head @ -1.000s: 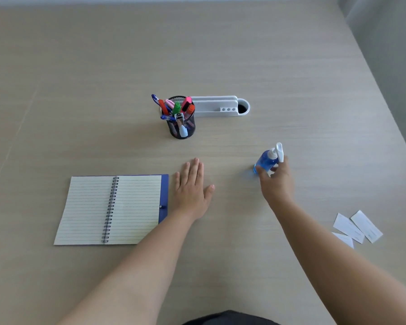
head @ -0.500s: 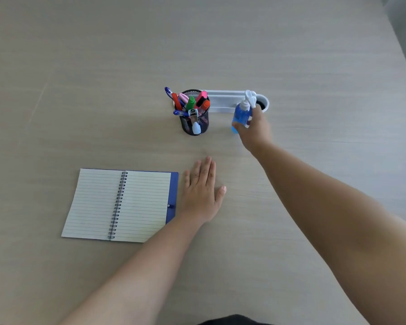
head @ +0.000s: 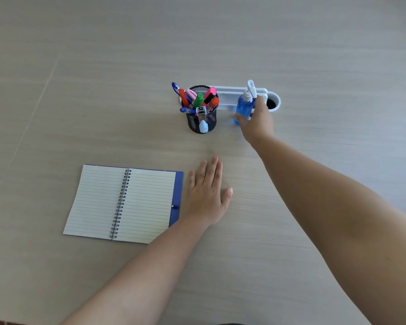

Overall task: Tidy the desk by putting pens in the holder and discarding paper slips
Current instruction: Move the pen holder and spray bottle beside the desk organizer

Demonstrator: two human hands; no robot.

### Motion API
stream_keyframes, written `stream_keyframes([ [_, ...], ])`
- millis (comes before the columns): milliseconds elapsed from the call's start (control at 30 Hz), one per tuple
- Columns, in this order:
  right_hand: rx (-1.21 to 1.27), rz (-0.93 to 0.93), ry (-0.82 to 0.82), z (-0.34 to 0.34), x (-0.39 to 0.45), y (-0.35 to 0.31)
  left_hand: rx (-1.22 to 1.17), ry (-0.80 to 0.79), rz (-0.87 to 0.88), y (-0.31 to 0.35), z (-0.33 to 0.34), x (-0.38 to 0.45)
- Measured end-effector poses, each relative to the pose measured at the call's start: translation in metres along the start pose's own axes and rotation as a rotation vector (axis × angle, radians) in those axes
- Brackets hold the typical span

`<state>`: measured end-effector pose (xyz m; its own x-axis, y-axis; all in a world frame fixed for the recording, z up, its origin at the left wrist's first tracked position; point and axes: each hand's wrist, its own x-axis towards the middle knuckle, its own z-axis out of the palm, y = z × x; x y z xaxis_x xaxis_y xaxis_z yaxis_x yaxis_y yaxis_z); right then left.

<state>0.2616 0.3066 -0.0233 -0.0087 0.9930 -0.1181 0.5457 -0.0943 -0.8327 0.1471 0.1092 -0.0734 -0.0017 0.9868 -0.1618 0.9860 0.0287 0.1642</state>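
Note:
A black mesh pen holder (head: 192, 123) stands mid-desk, filled with several coloured pens and markers (head: 198, 99). Just right of it my right hand (head: 256, 120) grips a small blue spray bottle (head: 243, 106) with a white nozzle, held upright in front of the white desk organiser (head: 232, 95). Whether the bottle's base touches the desk is hidden by my fingers. My left hand (head: 205, 193) lies flat and open on the desk beside the notebook, holding nothing. No paper slips are in view.
An open spiral notebook (head: 122, 202) with lined pages and a blue cover lies at the lower left. The white organiser has a round dark hole (head: 271, 103) at its right end. The pale wooden desk (head: 103, 66) fills the view.
My right hand carried the blue spray bottle from the desk's right-middle up to beside the pen holder and the white organiser. The view shifted, so the paper slips at the right left the frame. Left hand stayed put.

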Motion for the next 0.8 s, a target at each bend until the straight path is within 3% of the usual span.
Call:
stream_keyframes([
  [800,0.135,0.116,0.040,-0.007,-0.014,-0.007,0.024,-0.016,0.000,-0.002,0.002,0.001],
])
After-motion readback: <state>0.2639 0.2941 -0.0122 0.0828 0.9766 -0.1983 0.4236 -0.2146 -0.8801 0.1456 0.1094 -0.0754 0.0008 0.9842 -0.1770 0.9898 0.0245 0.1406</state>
